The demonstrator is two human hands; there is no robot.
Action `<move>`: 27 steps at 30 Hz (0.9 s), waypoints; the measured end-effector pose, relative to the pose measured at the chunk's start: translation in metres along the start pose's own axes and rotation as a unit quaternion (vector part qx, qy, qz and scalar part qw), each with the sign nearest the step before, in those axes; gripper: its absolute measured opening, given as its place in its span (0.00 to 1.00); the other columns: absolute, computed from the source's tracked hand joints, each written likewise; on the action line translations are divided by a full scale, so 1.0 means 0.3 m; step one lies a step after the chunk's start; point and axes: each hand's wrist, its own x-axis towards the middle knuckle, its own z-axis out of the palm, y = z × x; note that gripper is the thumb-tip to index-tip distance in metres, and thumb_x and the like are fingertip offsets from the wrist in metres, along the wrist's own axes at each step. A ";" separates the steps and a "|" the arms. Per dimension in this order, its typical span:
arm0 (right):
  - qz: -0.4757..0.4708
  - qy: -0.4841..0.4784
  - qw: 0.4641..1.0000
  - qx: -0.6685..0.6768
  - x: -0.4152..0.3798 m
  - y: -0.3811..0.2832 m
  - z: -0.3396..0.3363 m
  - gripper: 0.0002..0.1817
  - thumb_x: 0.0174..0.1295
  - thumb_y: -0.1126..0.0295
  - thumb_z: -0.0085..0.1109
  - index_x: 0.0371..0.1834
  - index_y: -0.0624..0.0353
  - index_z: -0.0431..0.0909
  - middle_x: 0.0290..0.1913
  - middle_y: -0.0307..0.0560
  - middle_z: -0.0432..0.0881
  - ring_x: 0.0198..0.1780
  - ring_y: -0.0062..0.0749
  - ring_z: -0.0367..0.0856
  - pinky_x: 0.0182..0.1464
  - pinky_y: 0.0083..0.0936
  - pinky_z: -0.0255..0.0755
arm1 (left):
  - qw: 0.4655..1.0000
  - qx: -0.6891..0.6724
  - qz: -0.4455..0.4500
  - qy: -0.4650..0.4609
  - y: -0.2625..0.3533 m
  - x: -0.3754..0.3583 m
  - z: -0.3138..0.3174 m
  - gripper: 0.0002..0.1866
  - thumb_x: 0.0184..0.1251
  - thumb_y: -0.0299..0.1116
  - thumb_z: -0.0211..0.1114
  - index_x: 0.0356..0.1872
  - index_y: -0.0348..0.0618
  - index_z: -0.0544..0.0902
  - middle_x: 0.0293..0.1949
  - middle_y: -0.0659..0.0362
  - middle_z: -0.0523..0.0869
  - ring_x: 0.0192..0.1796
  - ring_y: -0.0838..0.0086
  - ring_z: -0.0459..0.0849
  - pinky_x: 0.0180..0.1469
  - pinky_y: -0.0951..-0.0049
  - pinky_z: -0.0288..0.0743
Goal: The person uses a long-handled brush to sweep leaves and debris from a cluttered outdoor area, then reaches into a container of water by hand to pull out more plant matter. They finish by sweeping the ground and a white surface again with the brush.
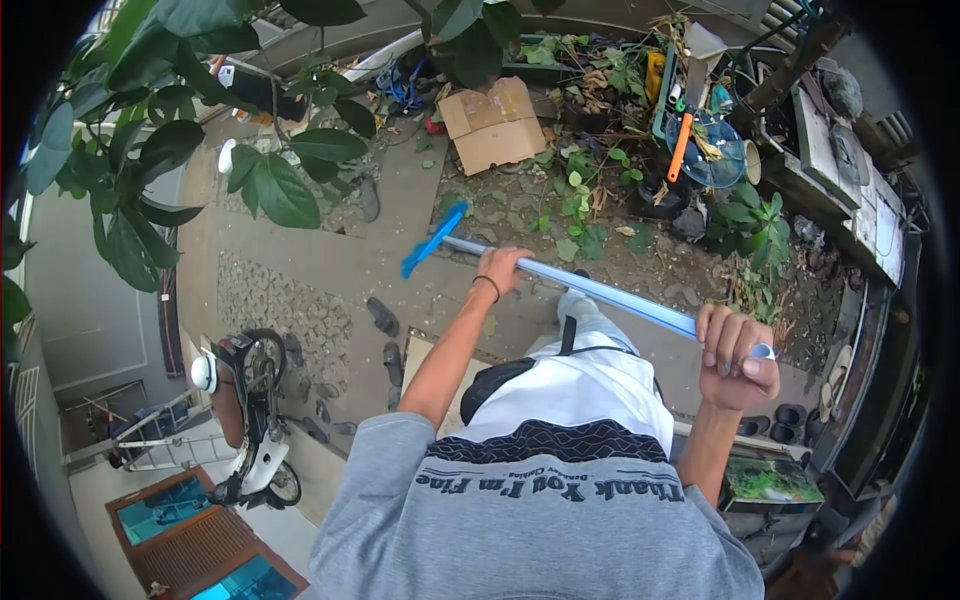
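In the head view, the left hand [497,272] is grasping the broom handle [610,292] near its blue brush [436,240], and the right hand [737,350] is clenched around the handle's far end. The broom is in front of the body, slanting across it; whether the brush touches the ground, I cannot tell. Beyond it lies a flattened cardboard [490,130], with leafy plants [580,205] beside it. At the upper right are a blue basket [728,165] and an orange handle [681,147]. Leaves of a branch [275,190] cover part of the upper left. Scattered sandals [382,317] lie between the person and a parked motorcycle [262,440]. The ground [280,300] is a yard of paving and concrete, with walls [85,285] around.
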 end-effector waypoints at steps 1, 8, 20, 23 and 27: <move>-0.003 0.006 1.000 0.004 0.013 0.045 0.024 0.14 0.41 0.63 0.55 0.09 0.54 0.62 0.12 0.40 0.67 0.16 0.30 0.65 0.30 0.30 0.61 | 1.000 0.006 0.002 -0.005 -0.041 0.015 -0.025 0.14 0.56 0.33 0.70 0.45 0.54 0.85 0.40 0.58 0.86 0.47 0.59 0.84 0.47 0.56 0.74; 0.054 -0.190 0.977 -0.080 0.138 0.436 0.266 0.12 0.40 0.72 0.57 0.14 0.63 0.62 0.18 0.46 0.70 0.25 0.34 0.67 0.35 0.31 0.65 | 0.995 0.028 -0.091 -0.022 -0.569 0.031 -0.099 0.13 0.55 0.31 0.68 0.42 0.59 0.87 0.44 0.58 0.86 0.50 0.60 0.83 0.53 0.60 0.76; -0.005 -0.048 0.975 -0.217 -0.022 0.657 0.601 0.08 0.42 0.79 0.55 0.15 0.64 0.65 0.19 0.47 0.72 0.23 0.37 0.71 0.32 0.28 0.66 | 0.962 0.070 0.057 -0.258 -0.684 0.008 -0.137 0.12 0.60 0.43 0.67 0.31 0.45 0.83 0.37 0.51 0.85 0.44 0.51 0.82 0.46 0.53 0.76; 0.014 0.087 0.980 -0.180 -0.090 0.689 0.656 0.08 0.45 0.79 0.54 0.15 0.64 0.65 0.18 0.48 0.72 0.23 0.36 0.71 0.32 0.28 0.66 | 0.881 0.151 0.092 -0.439 -0.697 -0.046 -0.155 0.14 0.56 0.45 0.67 0.37 0.48 0.87 0.38 0.49 0.87 0.45 0.53 0.84 0.48 0.55 0.78; 0.038 0.265 0.961 -0.076 -0.080 0.809 0.676 0.12 0.52 0.76 0.49 0.13 0.62 0.62 0.15 0.43 0.65 0.20 0.30 0.63 0.30 0.28 0.62 | 0.770 0.194 0.113 -0.597 -0.828 -0.134 -0.198 0.19 0.57 0.48 0.68 0.45 0.50 0.87 0.39 0.48 0.88 0.43 0.57 0.86 0.48 0.60 0.79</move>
